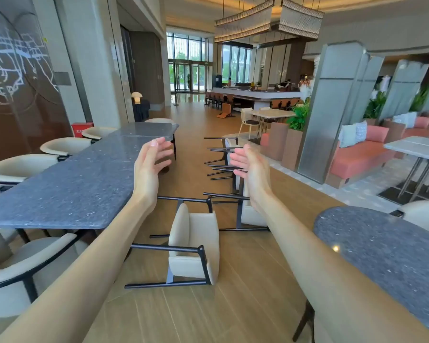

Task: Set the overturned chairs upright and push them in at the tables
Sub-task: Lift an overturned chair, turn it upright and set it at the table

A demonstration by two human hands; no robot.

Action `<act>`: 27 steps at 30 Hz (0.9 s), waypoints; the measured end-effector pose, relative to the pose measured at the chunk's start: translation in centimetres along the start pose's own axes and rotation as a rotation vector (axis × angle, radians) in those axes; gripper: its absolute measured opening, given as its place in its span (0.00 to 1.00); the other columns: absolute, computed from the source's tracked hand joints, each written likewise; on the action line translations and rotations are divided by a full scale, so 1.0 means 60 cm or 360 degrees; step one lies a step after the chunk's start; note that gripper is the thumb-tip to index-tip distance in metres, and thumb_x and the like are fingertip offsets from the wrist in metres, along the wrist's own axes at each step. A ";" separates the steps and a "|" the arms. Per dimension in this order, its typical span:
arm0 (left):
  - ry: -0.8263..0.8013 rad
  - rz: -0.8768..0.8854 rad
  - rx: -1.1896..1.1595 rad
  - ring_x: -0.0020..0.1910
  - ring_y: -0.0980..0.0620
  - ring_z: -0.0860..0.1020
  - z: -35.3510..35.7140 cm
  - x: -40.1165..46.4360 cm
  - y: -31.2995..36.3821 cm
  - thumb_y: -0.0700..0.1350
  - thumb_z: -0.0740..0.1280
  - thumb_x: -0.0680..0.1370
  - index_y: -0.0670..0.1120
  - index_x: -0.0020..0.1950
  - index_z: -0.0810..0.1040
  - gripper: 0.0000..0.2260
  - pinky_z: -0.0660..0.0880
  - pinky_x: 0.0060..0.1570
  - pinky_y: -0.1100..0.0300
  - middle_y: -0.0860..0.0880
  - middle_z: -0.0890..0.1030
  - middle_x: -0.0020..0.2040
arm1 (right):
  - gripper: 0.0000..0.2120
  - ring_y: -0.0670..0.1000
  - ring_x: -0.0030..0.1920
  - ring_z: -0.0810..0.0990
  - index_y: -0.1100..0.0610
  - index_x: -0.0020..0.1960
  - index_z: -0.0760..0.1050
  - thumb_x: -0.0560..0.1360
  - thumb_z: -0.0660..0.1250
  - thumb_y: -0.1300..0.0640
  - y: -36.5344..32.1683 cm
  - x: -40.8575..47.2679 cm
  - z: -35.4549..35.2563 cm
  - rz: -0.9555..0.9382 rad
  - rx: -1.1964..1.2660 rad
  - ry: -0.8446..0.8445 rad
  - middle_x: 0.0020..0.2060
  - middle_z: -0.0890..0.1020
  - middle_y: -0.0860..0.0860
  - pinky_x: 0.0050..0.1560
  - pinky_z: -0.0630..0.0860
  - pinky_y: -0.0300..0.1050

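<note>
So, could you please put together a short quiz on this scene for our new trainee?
1. True or false: the left hand is gripping a chair.
2. How does the nearest overturned chair lie: A) upright, B) on its side on the floor, C) on top of the long grey table?
3. Fill in: the fallen chairs lie in the aisle to the ___ of the long grey table.

Key
1. False: both it and the right hand are raised, open and empty.
2. B.
3. Right.
</note>
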State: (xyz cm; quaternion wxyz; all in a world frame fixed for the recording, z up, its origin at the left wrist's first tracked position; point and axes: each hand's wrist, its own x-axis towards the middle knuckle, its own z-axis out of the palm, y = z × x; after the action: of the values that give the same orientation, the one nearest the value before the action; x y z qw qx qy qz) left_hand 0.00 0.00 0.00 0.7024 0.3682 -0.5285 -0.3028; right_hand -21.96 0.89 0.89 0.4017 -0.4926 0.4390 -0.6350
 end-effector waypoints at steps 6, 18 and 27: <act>0.0040 -0.0094 0.0053 0.58 0.53 0.82 0.019 0.070 -0.103 0.54 0.57 0.85 0.46 0.65 0.78 0.17 0.79 0.53 0.61 0.53 0.84 0.58 | 0.20 0.54 0.59 0.82 0.61 0.65 0.78 0.84 0.57 0.48 0.075 0.107 -0.004 0.0102 0.0012 0.0017 0.58 0.84 0.56 0.66 0.76 0.54; -0.0090 -0.0365 -0.0050 0.56 0.46 0.83 0.149 0.362 -0.416 0.57 0.55 0.83 0.42 0.68 0.75 0.23 0.80 0.58 0.50 0.44 0.82 0.61 | 0.19 0.54 0.58 0.83 0.60 0.62 0.79 0.84 0.59 0.48 0.271 0.474 -0.006 0.0238 0.0009 0.0209 0.56 0.85 0.56 0.62 0.78 0.49; -0.0143 -0.0502 -0.0002 0.59 0.45 0.81 0.316 0.520 -0.619 0.52 0.55 0.85 0.40 0.67 0.76 0.20 0.77 0.63 0.48 0.42 0.82 0.61 | 0.14 0.52 0.53 0.85 0.60 0.57 0.80 0.83 0.61 0.52 0.381 0.732 -0.091 0.0311 -0.0004 0.0321 0.52 0.86 0.56 0.58 0.79 0.48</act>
State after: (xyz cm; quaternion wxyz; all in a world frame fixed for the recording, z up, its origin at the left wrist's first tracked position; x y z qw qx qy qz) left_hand -11.60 -49.40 -11.68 0.6220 0.4322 -0.4949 -0.4259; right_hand -33.94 -46.33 -9.63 0.4148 -0.3818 0.5238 -0.6385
